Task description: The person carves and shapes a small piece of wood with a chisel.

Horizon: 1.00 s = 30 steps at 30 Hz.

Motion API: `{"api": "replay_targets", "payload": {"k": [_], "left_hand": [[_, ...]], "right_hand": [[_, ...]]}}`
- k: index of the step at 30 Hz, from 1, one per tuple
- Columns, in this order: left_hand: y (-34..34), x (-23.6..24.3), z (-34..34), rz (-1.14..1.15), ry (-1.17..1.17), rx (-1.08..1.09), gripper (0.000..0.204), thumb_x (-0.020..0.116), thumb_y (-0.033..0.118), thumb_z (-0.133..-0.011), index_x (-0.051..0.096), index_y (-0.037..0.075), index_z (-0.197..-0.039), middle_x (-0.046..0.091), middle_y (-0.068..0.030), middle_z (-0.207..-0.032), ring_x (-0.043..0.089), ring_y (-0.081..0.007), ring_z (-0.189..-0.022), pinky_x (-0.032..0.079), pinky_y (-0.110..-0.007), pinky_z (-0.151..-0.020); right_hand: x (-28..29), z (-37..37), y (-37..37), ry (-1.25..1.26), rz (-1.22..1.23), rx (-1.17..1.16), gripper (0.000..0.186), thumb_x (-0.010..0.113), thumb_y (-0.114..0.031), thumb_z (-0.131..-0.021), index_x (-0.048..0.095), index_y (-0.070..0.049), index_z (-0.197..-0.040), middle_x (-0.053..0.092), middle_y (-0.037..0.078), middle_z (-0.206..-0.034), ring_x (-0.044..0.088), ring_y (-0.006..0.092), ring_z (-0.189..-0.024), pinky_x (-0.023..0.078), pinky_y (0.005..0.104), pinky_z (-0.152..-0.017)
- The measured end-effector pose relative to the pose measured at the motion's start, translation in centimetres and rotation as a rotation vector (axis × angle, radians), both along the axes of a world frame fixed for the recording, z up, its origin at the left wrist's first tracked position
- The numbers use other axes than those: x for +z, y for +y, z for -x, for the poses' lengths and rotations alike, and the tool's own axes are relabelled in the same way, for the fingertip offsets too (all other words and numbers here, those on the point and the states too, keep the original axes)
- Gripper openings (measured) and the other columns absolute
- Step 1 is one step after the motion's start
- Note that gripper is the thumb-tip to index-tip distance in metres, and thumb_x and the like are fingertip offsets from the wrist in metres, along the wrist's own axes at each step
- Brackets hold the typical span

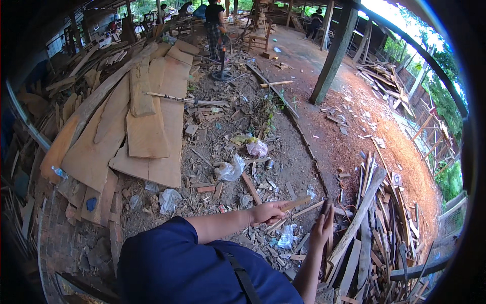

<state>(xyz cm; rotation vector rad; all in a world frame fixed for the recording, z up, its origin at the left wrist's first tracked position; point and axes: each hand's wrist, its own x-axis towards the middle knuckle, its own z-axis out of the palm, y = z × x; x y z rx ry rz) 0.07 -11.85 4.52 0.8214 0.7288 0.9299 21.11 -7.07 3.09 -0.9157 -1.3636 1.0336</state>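
Head: left hand part-hides wooden strip.

Dirt ground: wood scraps (plastic bags, too)

We are gripping a narrow wooden strip in our left hand and holding our right hand upright near a scrap-wood pile. Plastic bags are lying on the littered ground ahead, wide planks are resting to our left, and a co-worker is standing beyond.
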Motion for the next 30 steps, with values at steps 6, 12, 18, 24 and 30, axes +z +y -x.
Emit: {"api": "replay_targets", "payload": {"k": [6, 12, 18, 24, 30], "left_hand": [[-0.2, -0.7, -1.0, 0.163, -0.191, -0.052, 0.045, 0.037, 0.013, -0.086, 0.031, 0.009, -0.130, 0.037, 0.0055, -0.064, 0.036, -0.0030, -0.048, 0.028, -0.016, -0.042], [0.3, -2.2, -1.6, 0.017, -0.227, -0.166, 0.039, 0.043, 0.019, -0.084, 0.038, 0.008, -0.121, 0.042, 0.0041, -0.063, 0.043, -0.0055, -0.051, 0.035, -0.020, -0.046], [0.6, -1.8, -1.1, -0.081, -0.169, -0.222, 0.047, 0.054, 0.016, -0.082, 0.037, 0.006, -0.124, 0.045, 0.0016, -0.065, 0.047, -0.0072, -0.052, 0.040, -0.021, -0.050], [0.5, -0.6, -1.6, -0.202, -0.093, -0.229, 0.053, 0.056, 0.020, -0.083, 0.033, 0.006, -0.129, 0.046, 0.0011, -0.068, 0.046, -0.0071, -0.052, 0.039, -0.021, -0.049], [1.2, -1.7, -1.2, -0.194, 0.040, -0.263, 0.071, 0.057, 0.031, -0.083, 0.017, 0.012, -0.138, 0.045, 0.0016, -0.071, 0.045, -0.0061, -0.055, 0.038, -0.020, -0.052]], "right_hand": [[1.0, 2.9, -3.0, -0.239, -0.026, 0.278, 0.042, 0.038, -0.004, -0.089, 0.030, 0.004, -0.130, 0.042, 0.019, -0.127, 0.041, 0.0245, -0.118, 0.031, 0.0323, -0.097], [2.6, 3.6, -4.6, -0.209, 0.273, 0.218, 0.057, 0.042, 0.003, -0.084, 0.020, -0.007, -0.136, 0.048, 0.014, -0.116, 0.055, 0.0149, -0.085, 0.047, 0.0263, -0.068], [1.7, 3.0, -4.7, -0.147, 0.158, 0.253, 0.061, 0.043, 0.011, -0.081, 0.022, -0.007, -0.135, 0.051, 0.014, -0.115, 0.056, 0.0164, -0.090, 0.048, 0.0259, -0.070], [2.5, 2.2, -3.0, -0.261, 0.158, 0.055, 0.049, 0.042, 0.009, -0.082, 0.032, -0.004, -0.129, 0.051, 0.018, -0.119, 0.050, 0.0242, -0.111, 0.040, 0.0308, -0.089], [2.4, 3.0, -4.5, -0.595, -0.263, 0.132, 0.047, 0.047, 0.005, -0.082, 0.037, -0.007, -0.127, 0.054, 0.020, -0.112, 0.055, 0.0324, -0.102, 0.043, 0.0356, -0.084]]}}
